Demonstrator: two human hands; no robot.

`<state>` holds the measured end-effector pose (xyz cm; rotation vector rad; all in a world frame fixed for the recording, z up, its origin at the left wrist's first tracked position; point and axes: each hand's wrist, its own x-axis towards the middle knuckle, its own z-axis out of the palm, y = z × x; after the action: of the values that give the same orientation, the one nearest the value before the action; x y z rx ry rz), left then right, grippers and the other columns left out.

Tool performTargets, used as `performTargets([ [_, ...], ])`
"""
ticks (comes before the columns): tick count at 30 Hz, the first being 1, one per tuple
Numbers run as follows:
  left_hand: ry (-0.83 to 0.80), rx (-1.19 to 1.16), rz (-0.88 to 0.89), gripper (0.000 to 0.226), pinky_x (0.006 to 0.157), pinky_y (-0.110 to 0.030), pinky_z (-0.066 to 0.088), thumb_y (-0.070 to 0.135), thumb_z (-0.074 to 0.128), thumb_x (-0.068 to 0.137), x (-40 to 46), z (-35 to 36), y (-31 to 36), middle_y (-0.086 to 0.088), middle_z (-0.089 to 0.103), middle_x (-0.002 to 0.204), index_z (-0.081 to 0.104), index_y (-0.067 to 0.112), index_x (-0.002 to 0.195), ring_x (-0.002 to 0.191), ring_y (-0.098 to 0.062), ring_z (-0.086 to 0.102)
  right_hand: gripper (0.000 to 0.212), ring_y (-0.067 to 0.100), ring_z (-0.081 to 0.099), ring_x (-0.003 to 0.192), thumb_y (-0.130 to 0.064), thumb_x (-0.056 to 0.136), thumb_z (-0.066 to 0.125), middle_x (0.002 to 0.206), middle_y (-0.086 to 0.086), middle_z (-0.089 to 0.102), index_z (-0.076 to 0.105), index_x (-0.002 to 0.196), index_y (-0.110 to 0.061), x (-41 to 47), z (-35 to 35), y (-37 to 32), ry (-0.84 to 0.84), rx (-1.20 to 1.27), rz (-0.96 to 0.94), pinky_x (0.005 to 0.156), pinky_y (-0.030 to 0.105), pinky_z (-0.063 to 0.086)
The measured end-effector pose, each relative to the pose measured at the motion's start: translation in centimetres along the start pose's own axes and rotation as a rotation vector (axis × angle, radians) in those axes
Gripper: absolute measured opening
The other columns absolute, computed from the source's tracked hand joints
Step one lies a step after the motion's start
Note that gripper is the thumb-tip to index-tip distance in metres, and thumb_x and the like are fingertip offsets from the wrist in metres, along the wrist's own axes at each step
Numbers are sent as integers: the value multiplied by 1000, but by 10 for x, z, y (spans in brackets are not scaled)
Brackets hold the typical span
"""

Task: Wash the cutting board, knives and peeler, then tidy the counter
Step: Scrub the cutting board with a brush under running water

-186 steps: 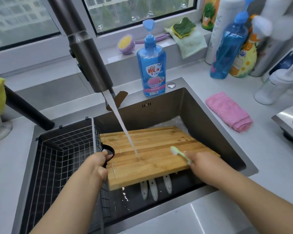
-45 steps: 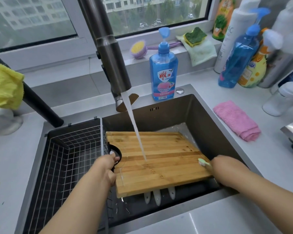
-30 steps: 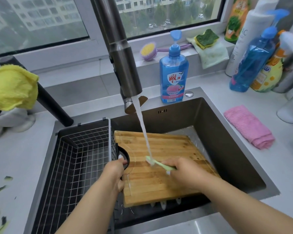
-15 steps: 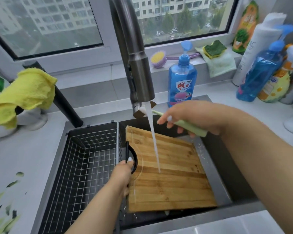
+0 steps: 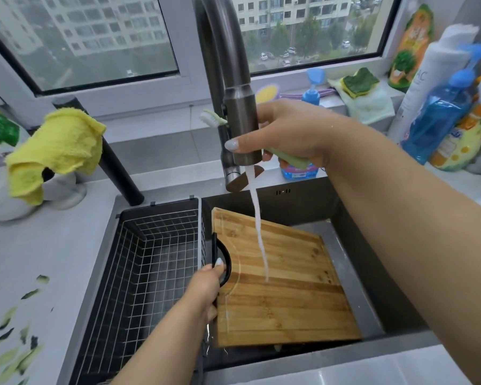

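Observation:
A bamboo cutting board (image 5: 283,290) lies tilted over the sink (image 5: 372,323), with water running onto its middle. My left hand (image 5: 206,284) grips the board's black handle loop at its left edge. My right hand (image 5: 286,134) is raised to the grey faucet head (image 5: 240,120), thumb and fingers around it, while it also holds a green toothbrush (image 5: 213,118) whose bristles stick out left of the faucet. The knives under the board are hidden, and no peeler shows.
A black wire basket (image 5: 150,262) fills the sink's left part. Green peel scraps (image 5: 14,348) lie on the left counter. A yellow cloth (image 5: 56,148) hangs over a white object. A blue soap bottle (image 5: 311,95), sponge (image 5: 358,81) and several bottles (image 5: 439,112) stand behind.
My right hand lifted off the board with the toothbrush and now clasps the faucet head. My left hand keeps its hold on the board's handle.

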<state>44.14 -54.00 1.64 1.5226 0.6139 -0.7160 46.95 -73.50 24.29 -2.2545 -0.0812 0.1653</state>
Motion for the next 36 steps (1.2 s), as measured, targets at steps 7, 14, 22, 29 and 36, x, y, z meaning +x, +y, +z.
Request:
performTargets([
  [7, -10, -37, -1, 24, 57, -39, 55, 27, 46, 102, 1, -1, 0, -12, 73, 79, 59, 7, 104, 71, -30, 69, 25, 1, 63, 67, -45, 75, 76, 74, -16, 65, 62, 92, -32, -1, 18, 10, -49, -43, 31, 59, 21, 50],
  [14, -10, -33, 2, 24, 58, -41, 56, 25, 46, 102, 2, -1, 0, -13, 72, 76, 60, 6, 101, 69, -31, 69, 39, 1, 55, 79, -38, 76, 77, 94, -11, 64, 65, 110, -24, 18, 54, 28, 6, -9, 27, 64, 14, 41],
  [22, -3, -30, -4, 24, 59, -41, 55, 25, 45, 103, 2, -1, -1, -14, 72, 78, 60, 5, 103, 71, -31, 69, 44, 10, 56, 89, -41, 78, 75, 110, -6, 65, 62, 115, -23, 36, 64, 37, 139, 9, -38, 62, 12, 38],
  [29, 14, -37, -17, 24, 62, -42, 55, 26, 46, 102, 3, -1, 0, -13, 71, 78, 59, 7, 101, 73, -31, 67, 44, 13, 59, 101, -41, 79, 75, 114, -4, 66, 61, 116, -22, 36, 66, 39, 156, 25, -39, 64, 12, 37],
  [36, 50, -26, -27, 28, 82, -55, 55, 35, 51, 99, 11, 0, 14, -14, 70, 102, 59, 10, 107, 91, -35, 66, 33, 4, 58, 77, -40, 74, 79, 87, -13, 65, 66, 102, -27, 10, 60, 37, 48, 95, 15, 61, 18, 44],
])
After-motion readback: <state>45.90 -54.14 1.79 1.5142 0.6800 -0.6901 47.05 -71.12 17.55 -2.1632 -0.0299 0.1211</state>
